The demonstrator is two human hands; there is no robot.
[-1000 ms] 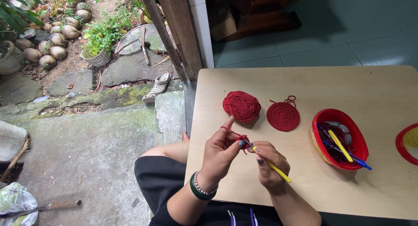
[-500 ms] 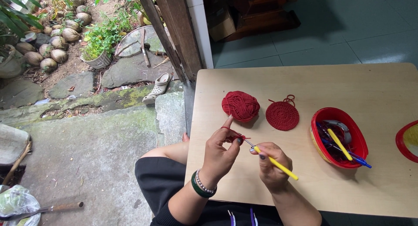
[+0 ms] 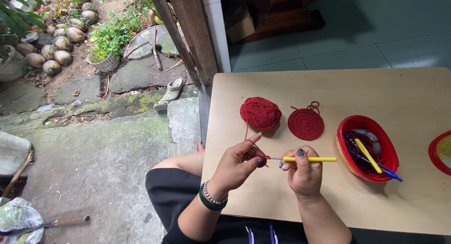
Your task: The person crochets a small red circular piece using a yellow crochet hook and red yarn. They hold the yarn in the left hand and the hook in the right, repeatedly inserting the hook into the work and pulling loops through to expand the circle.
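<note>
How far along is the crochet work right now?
Done: one red disc lies flat on the table. In hand: the right hand holds a yellow hook, its tip at a small start of red yarn pinched by the left hand. Left: the yarn ball looks nearly full, so this piece has barely begun.

From my feed I see both forearms bare, no sleeves reaching the wrists. The left hand [image 3: 237, 164] has a dark green bangle and a string of pale beads just behind it on the wrist. Nails on the left hand and on the right hand [image 3: 303, 171] are painted dark blue-grey. Behind the hands I see black clothing with thin purple and white stripes.
</note>
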